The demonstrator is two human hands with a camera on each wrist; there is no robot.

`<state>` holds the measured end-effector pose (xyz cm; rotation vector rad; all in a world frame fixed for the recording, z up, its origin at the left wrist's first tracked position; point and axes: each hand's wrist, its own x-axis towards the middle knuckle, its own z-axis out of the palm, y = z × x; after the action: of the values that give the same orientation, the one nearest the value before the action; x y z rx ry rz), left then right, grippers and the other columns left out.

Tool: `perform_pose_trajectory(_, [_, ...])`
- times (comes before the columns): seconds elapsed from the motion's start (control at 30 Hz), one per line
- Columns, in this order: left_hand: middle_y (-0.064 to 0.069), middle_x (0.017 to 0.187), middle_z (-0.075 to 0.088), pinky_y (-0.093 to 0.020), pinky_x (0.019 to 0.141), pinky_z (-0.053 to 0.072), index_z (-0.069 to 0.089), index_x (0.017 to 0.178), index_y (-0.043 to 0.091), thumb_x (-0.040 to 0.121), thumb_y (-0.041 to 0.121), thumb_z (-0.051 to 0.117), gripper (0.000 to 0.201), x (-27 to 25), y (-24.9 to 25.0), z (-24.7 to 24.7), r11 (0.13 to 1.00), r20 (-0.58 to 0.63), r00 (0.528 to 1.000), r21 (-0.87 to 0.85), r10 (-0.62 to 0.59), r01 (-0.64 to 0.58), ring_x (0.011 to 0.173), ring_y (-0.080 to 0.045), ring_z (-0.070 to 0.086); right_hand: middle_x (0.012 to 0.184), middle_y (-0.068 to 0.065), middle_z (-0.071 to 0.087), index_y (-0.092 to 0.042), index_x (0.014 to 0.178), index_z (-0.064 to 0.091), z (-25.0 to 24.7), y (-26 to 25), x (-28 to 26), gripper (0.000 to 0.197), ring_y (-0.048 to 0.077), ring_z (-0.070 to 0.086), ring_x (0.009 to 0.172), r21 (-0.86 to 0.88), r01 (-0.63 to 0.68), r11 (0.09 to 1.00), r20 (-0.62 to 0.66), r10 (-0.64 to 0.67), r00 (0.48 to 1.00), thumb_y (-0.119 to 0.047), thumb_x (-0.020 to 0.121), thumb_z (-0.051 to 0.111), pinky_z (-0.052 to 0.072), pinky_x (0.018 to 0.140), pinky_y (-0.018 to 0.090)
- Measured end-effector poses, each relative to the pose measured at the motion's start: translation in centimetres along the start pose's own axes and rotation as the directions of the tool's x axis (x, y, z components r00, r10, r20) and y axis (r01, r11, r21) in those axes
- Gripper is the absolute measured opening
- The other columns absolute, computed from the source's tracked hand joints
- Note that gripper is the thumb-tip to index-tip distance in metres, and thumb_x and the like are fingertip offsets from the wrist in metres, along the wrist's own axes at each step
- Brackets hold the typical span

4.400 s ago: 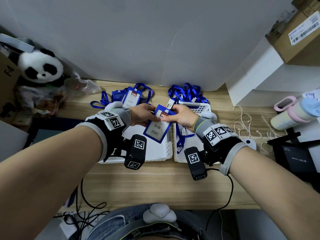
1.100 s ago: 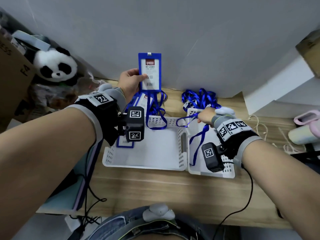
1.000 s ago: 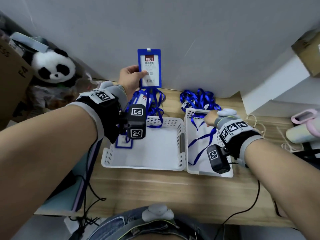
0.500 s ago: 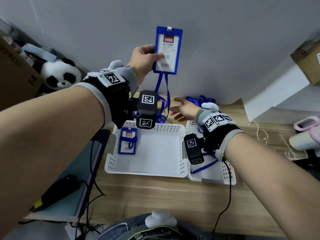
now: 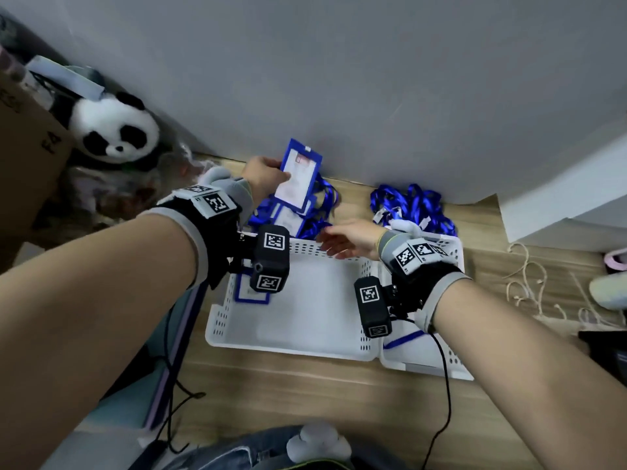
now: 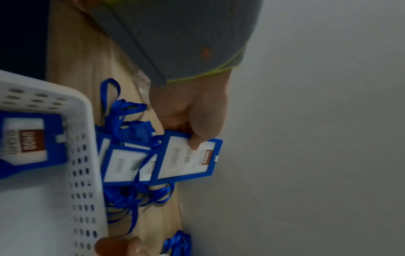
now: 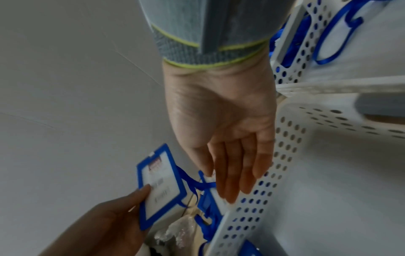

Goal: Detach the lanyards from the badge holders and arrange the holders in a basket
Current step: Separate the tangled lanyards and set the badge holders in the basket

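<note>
My left hand [image 5: 271,171] grips a blue badge holder [image 5: 298,179] by its side edge, tilted, just above a pile of holders with blue lanyards [image 5: 315,212] behind the left white basket [image 5: 288,347]. A lanyard still hangs from the held holder [image 7: 160,187]. In the left wrist view the thumb lies on the holder [image 6: 186,159]. My right hand [image 5: 334,240] is open with straight fingers [image 7: 232,173] over the basket's far rim, close to the lanyard and holding nothing. One holder [image 6: 26,138] lies in the left basket, partly hidden in the head view.
A second white basket [image 5: 424,364] on the right holds a loose lanyard [image 5: 403,340]. More blue lanyards [image 5: 410,205] lie heaped behind it by the wall. A panda plush [image 5: 115,130] and a cardboard box [image 5: 27,140] stand left, with a white shelf [image 5: 559,184] and cords [image 5: 526,283] right.
My left hand has brought the holder down from high against the wall to just above the pile. The right hand, having dropped a lanyard into the right basket, now reaches left, open.
</note>
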<state>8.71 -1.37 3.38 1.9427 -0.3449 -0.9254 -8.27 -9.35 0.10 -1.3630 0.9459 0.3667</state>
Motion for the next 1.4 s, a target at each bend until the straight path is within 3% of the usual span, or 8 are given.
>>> perform_pose_trajectory(0.23, [-0.021,0.116,0.062,-0.039,0.089,0.05,0.059,0.12,-0.002,0.086,-0.014,0.045,0.039,2.6,-3.9,1.7,0.995,0.08,0.992,0.023,-0.094,0.093,0.095,-0.029,0.061,0.084,0.001,0.066,-0.012,0.094,0.065,1.0,3.1,1.9,0.026,0.01,0.058,0.071,-0.103,-0.114,0.988,0.138,0.128,0.982,-0.02,0.099,0.04,0.046,0.065,0.019])
perform_pose_trajectory(0.47, [-0.013,0.085,0.06,-0.024,0.054,0.042,0.061,0.112,0.007,0.088,-0.006,0.039,0.035,3.6,-5.8,-0.2,0.99,-0.023,0.994,0.092,-0.108,0.109,0.068,-0.018,0.051,0.092,0.003,0.064,-0.004,0.123,0.057,3.5,3.9,4.2,0.032,0.013,0.06,0.075,-0.065,-0.172,0.983,0.14,0.179,0.974,-0.018,0.097,0.045,0.048,0.069,0.022])
perform_pose_trajectory(0.63, [-0.009,0.079,0.064,-0.024,0.068,0.054,0.06,0.086,0.01,0.094,0.004,0.047,0.016,0.8,-5.9,-1.8,0.968,0.268,0.951,-0.146,-0.157,0.202,0.073,-0.02,0.065,0.1,0.009,0.066,-0.012,0.13,0.05,6.7,3.8,5.8,0.032,0.012,0.059,0.071,-0.077,-0.146,0.986,0.132,0.156,0.979,-0.017,0.098,0.044,0.048,0.064,0.021])
perform_pose_trajectory(0.8, [-0.01,0.086,0.067,-0.029,0.076,0.054,0.061,0.096,0.008,0.095,0.014,0.049,0.013,-1.3,-8.5,-2.8,0.96,0.463,0.842,0.087,-0.276,0.266,0.081,-0.022,0.066,0.083,0.007,0.062,-0.015,0.113,0.053,10.0,3.7,6.8,0.018,0.011,0.054,0.065,-0.146,-0.122,0.982,0.137,0.142,0.98,-0.014,0.095,0.052,0.044,0.062,0.021])
perform_pose_trajectory(0.87, [-0.01,0.087,0.065,-0.031,0.079,0.053,0.059,0.102,0.005,0.095,0.013,0.05,0.014,-1.7,-9.5,-2.9,0.958,0.44,0.851,0.104,-0.287,0.269,0.08,-0.021,0.064,0.071,0.002,0.057,-0.013,0.092,0.056,10.8,3.9,7.1,0.0,0.012,0.052,0.06,-0.159,-0.108,0.981,0.084,0.123,0.989,-0.013,0.092,0.056,0.043,0.059,0.02])
perform_pose_trajectory(0.97, [-0.008,0.085,0.061,-0.029,0.076,0.051,0.058,0.104,0.004,0.093,0.013,0.053,0.015,-2.1,-10.2,-3.0,0.96,0.378,0.883,0.118,-0.279,0.253,0.076,-0.018,0.059,0.064,0.0,0.055,-0.017,0.069,0.052,11.4,4.5,7.3,0.022,0.01,0.051,0.052,-0.196,-0.081,0.977,-0.001,0.082,0.997,-0.018,0.089,0.061,0.043,0.051,0.018])
perform_pose_trajectory(1.23, [-0.006,0.096,0.058,-0.016,0.056,0.048,0.061,0.093,0.012,0.093,0.006,0.049,0.013,-3.4,-10.1,-2.7,0.96,0.283,0.929,0.215,-0.238,0.18,0.078,-0.011,0.055,0.07,0.003,0.057,-0.014,0.074,0.053,9.3,4.5,4.7,0.023,0.013,0.054,0.062,-0.111,-0.079,0.991,-0.036,0.076,0.996,-0.019,0.096,0.05,0.046,0.057,0.021])
perform_pose_trajectory(1.4, [-0.008,0.094,0.056,-0.022,0.057,0.043,0.055,0.087,0.012,0.095,0.019,0.047,0.013,-4.4,-10.1,-1.0,0.892,0.171,0.954,0.425,-0.248,0.155,0.077,-0.017,0.053,0.068,0.002,0.059,-0.015,0.074,0.055,6.5,5.8,2.2,0.022,0.01,0.054,0.062,-0.003,-0.044,0.999,-0.055,0.044,0.998,-0.019,0.095,0.052,0.043,0.054,0.016])
